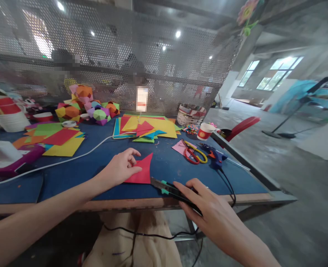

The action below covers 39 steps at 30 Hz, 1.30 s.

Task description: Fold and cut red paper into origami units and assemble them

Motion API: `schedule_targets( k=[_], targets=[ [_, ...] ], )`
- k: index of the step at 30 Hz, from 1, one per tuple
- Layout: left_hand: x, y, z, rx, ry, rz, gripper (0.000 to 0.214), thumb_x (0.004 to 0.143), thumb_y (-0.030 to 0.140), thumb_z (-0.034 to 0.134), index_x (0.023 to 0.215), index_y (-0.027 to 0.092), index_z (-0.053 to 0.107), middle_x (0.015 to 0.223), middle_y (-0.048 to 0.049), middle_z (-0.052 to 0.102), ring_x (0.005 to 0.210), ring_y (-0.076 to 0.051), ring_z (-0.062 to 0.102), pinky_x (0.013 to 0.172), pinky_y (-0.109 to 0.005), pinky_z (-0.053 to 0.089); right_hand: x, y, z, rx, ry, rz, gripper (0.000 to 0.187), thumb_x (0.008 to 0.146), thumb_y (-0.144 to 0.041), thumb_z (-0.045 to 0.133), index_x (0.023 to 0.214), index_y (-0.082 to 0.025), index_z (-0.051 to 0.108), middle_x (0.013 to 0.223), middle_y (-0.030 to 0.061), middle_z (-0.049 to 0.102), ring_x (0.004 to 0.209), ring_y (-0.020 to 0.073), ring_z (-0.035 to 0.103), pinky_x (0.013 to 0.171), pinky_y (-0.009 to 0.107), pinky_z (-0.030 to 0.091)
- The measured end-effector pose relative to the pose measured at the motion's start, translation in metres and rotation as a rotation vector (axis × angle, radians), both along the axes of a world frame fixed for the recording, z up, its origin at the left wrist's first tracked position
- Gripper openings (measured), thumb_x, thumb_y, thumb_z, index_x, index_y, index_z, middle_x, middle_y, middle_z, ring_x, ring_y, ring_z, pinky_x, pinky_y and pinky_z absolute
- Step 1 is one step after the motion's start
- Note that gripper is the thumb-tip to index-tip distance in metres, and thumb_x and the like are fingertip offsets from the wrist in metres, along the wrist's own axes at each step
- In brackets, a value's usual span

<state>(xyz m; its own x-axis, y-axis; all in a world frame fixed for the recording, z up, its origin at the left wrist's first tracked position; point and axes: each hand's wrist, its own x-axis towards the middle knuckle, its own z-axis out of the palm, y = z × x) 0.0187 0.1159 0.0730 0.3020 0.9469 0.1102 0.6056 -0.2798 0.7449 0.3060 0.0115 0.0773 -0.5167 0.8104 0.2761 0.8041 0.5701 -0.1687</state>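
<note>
My left hand (121,166) pinches the left edge of a red folded paper triangle (142,171) that lies flat on the blue table top (77,174). My right hand (205,204) is wrapped round the back end of a black utility knife (164,187) with green trim. The knife's tip sits at the triangle's lower right edge, near the front of the table.
Red and yellow scissors (193,154) lie on pink paper beside a blue glue gun (214,154) with a black cord. Stacks of coloured paper (146,128), paper polyhedra (93,107), a red cup (205,130) and a basket (190,113) stand farther back. A mesh screen (111,55) closes the far side.
</note>
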Motion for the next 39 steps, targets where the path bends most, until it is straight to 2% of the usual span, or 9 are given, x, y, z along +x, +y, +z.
schedule_targets(
  k=[4, 7, 8, 10, 13, 15, 21, 29, 39],
  targets=[
    [0.007, -0.008, 0.001, 0.080, 0.112, 0.003, 0.042, 0.081, 0.037, 0.063, 0.117, 0.017, 0.056, 0.081, -0.0020, 0.065, 0.068, -0.022, 0.064, 0.068, -0.037, 0.051, 0.004, 0.004, 0.005, -0.012, -0.023, -0.005, 0.039, 0.102, -0.024, 0.047, 0.140, -0.020, 0.053, 0.112, 0.0114, 0.059, 0.085, 0.0212, 0.068, 0.073, 0.041, 0.062],
    [0.005, -0.009, 0.007, 0.179, 0.196, -0.039, 0.056, 0.078, 0.037, 0.072, 0.128, 0.017, 0.056, 0.120, -0.0131, 0.066, 0.109, -0.033, 0.064, 0.096, -0.050, 0.047, 0.004, 0.003, 0.007, -0.041, -0.029, -0.006, 0.039, 0.102, -0.024, 0.047, 0.140, -0.020, 0.054, 0.111, 0.0107, 0.059, 0.083, 0.0196, 0.068, 0.073, 0.038, 0.062],
    [0.003, -0.008, 0.009, 0.225, 0.229, -0.105, 0.059, 0.079, 0.037, 0.072, 0.133, 0.020, 0.056, 0.136, -0.0135, 0.060, 0.125, -0.034, 0.056, 0.107, -0.051, 0.041, 0.004, 0.002, 0.007, -0.044, -0.028, -0.008, 0.039, 0.102, -0.024, 0.047, 0.140, -0.020, 0.054, 0.111, 0.0107, 0.059, 0.083, 0.0194, 0.068, 0.073, 0.038, 0.062],
    [-0.003, 0.000, 0.010, 0.316, 0.322, -0.325, 0.057, 0.088, 0.037, 0.067, 0.142, 0.026, 0.052, 0.157, -0.0086, 0.043, 0.146, -0.031, 0.037, 0.119, -0.048, 0.027, 0.002, 0.000, 0.008, -0.047, -0.029, -0.012, 0.039, 0.102, -0.024, 0.048, 0.140, -0.020, 0.054, 0.111, 0.0106, 0.060, 0.084, 0.0194, 0.068, 0.073, 0.038, 0.062],
    [-0.012, 0.015, 0.007, 0.327, 0.498, -0.622, 0.053, 0.102, 0.041, 0.046, 0.153, 0.031, 0.039, 0.167, -0.0039, 0.027, 0.155, -0.029, 0.018, 0.124, -0.051, 0.017, 0.001, -0.002, 0.009, -0.043, -0.046, -0.007, 0.039, 0.101, -0.023, 0.049, 0.140, -0.020, 0.054, 0.112, 0.0103, 0.061, 0.086, 0.0199, 0.069, 0.075, 0.038, 0.062],
    [-0.015, 0.022, 0.003, 0.244, 0.571, -0.680, 0.052, 0.105, 0.045, 0.036, 0.156, 0.035, 0.033, 0.168, -0.0015, 0.023, 0.156, -0.030, 0.013, 0.124, -0.056, 0.011, 0.000, -0.002, 0.010, -0.033, -0.061, 0.001, 0.039, 0.101, -0.023, 0.050, 0.139, -0.019, 0.054, 0.112, 0.0102, 0.062, 0.088, 0.0202, 0.069, 0.077, 0.037, 0.062],
    [-0.013, 0.026, 0.003, 0.167, 0.610, -0.704, 0.051, 0.107, 0.048, 0.023, 0.157, 0.041, 0.026, 0.169, 0.0024, 0.018, 0.157, -0.028, 0.010, 0.124, -0.058, 0.003, -0.004, -0.002, 0.006, 0.045, -0.132, 0.007, 0.040, 0.105, -0.031, 0.042, 0.142, -0.018, 0.053, 0.102, 0.0093, 0.065, 0.085, 0.0220, 0.069, 0.069, 0.037, 0.061],
    [-0.012, 0.025, 0.003, 0.173, 0.632, -0.703, 0.051, 0.107, 0.047, 0.023, 0.157, 0.038, 0.028, 0.168, 0.0010, 0.018, 0.157, -0.028, 0.010, 0.123, -0.056, 0.003, -0.010, -0.005, 0.006, 0.062, -0.145, -0.020, 0.044, 0.108, -0.035, 0.030, 0.140, -0.017, 0.056, 0.094, 0.0078, 0.064, 0.078, 0.0213, 0.069, 0.063, 0.036, 0.060],
    [-0.013, 0.027, -0.002, 0.193, 0.604, -0.709, 0.051, 0.107, 0.048, 0.023, 0.157, 0.038, 0.029, 0.168, 0.0016, 0.019, 0.157, -0.027, 0.011, 0.123, -0.056, 0.004, -0.010, -0.012, 0.000, 0.059, -0.137, -0.056, 0.045, 0.108, -0.036, 0.031, 0.140, -0.018, 0.056, 0.098, 0.0097, 0.065, 0.076, 0.0186, 0.069, 0.064, 0.033, 0.060]
  ],
)
